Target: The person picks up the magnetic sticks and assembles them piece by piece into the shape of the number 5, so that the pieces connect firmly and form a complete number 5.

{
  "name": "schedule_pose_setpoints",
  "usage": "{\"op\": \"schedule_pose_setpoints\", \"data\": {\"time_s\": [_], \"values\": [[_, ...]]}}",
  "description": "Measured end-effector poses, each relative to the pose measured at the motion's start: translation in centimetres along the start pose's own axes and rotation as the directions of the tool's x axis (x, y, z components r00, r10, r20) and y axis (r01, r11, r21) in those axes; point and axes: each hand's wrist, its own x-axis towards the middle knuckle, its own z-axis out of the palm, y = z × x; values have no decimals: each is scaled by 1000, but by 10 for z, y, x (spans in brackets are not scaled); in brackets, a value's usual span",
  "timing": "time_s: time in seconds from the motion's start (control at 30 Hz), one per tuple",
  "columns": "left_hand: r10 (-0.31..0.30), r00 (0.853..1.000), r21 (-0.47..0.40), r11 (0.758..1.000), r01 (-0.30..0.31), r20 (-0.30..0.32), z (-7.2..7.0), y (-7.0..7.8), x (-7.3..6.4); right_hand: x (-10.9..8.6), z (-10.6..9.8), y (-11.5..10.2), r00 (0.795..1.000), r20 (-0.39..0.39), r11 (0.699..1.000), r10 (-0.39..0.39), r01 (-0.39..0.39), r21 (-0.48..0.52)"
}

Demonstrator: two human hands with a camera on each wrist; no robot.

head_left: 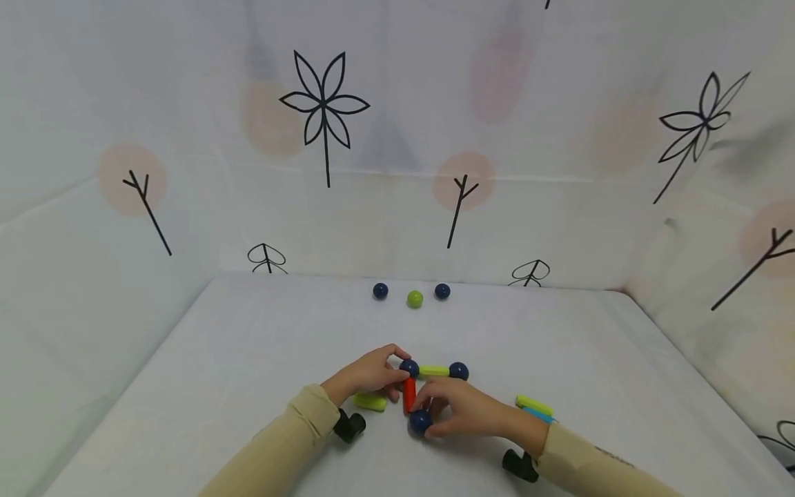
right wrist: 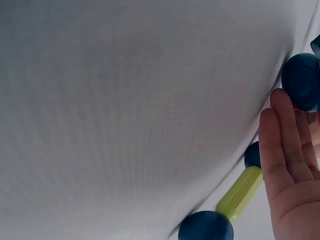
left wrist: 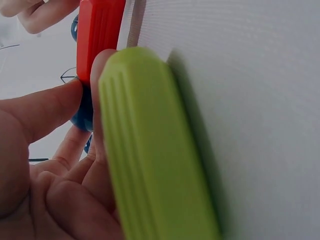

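Observation:
My left hand (head_left: 373, 373) pinches a dark blue ball (head_left: 408, 367) between thumb and fingers. From that ball a yellow-green rod (head_left: 433, 371) runs right to another blue ball (head_left: 459, 371). A red rod (head_left: 408, 395) extends from it toward me. At the red rod's near end, my right hand (head_left: 466, 408) grips a third blue ball (head_left: 420, 421) with thumb and fingers. In the left wrist view the thumb presses where the red rod (left wrist: 100, 37) meets the ball (left wrist: 84, 111). The right wrist view shows the gripped ball (right wrist: 300, 81) at the fingertips.
A loose yellow-green rod (head_left: 370, 402) lies beside the left hand, large in the left wrist view. Two blue balls (head_left: 380, 290) and a green ball (head_left: 415, 299) sit at the back. Near the right sleeve lie a yellow-green rod (head_left: 534, 404) and a light blue rod (head_left: 539, 415).

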Motion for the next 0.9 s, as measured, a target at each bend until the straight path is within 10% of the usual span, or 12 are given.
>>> {"op": "schedule_pose_setpoints", "data": {"time_s": [0.9], "values": [[-25,1000,-12,1000,25,-4,2,0,4,-31,-19,-4,991,-121,995,60,-70,-75]]}}
